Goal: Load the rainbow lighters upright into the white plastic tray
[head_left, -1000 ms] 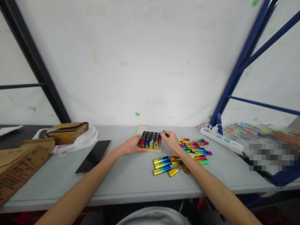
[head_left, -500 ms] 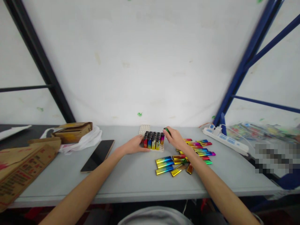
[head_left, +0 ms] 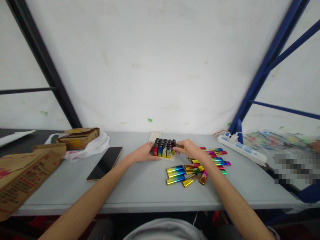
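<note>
Several shiny lighters (head_left: 164,150) with black tops stand upright in rows in a pale tray (head_left: 172,158) at the middle of the table. My left hand (head_left: 145,152) grips the left side of this tray, thumb at its front. At the tray's right end, my right hand (head_left: 184,147) has its fingers closed on a lighter (head_left: 173,150), which is partly hidden by the fingers. Under and beside my right forearm lies a loose pile of metallic, multicoloured lighters (head_left: 193,171).
Behind the tray lies a white perforated tray (head_left: 155,136). On the left are a dark phone (head_left: 105,163), a cardboard box (head_left: 79,138) on a white plastic bag (head_left: 100,143), and a large carton (head_left: 32,173). A power strip (head_left: 242,150) lies at the right.
My right hand has lowered the lighter from above the tray's right side to its right end. My left hand keeps its hold on the tray. The view has shifted slightly.
</note>
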`<state>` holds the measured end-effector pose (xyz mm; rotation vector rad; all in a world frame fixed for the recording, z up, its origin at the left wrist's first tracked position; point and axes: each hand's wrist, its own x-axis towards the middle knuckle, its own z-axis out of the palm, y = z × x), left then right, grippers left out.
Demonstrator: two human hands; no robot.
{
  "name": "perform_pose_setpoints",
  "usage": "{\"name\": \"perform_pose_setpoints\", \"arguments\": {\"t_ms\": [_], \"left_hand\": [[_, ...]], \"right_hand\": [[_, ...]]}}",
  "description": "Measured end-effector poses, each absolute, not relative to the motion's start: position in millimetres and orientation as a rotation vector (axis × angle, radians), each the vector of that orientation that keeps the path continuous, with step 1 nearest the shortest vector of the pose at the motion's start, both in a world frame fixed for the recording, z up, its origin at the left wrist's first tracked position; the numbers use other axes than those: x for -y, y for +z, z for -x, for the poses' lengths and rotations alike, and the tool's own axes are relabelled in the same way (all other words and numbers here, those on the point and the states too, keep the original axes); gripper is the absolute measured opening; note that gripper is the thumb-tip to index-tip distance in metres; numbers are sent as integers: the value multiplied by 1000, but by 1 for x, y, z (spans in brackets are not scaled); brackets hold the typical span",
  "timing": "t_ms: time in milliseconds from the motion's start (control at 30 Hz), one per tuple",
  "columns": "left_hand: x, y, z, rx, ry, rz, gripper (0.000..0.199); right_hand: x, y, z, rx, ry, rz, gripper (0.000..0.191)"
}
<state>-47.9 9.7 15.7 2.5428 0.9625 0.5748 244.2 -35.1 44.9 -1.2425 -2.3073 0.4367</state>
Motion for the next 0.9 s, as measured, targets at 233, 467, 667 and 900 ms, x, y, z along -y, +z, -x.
{"name": "perform_pose_setpoints", "arguments": {"t_ms": [233,467,667,900], "left_hand": [[-9,17,47,-964,564,-2501,65],[-9,18,47,-955,552,-2515,64],[-11,16,49,-1017,496,-2540,63],[-12,15,49,-1020,519,-2534,59]], "right_hand": [[33,43,-246,2276,581,1217,39],[30,39,-235,2307,282,1425,35],[27,45,-270,2357,384,1357,36],[16,43,-354,2141,259,1773,24]]}}
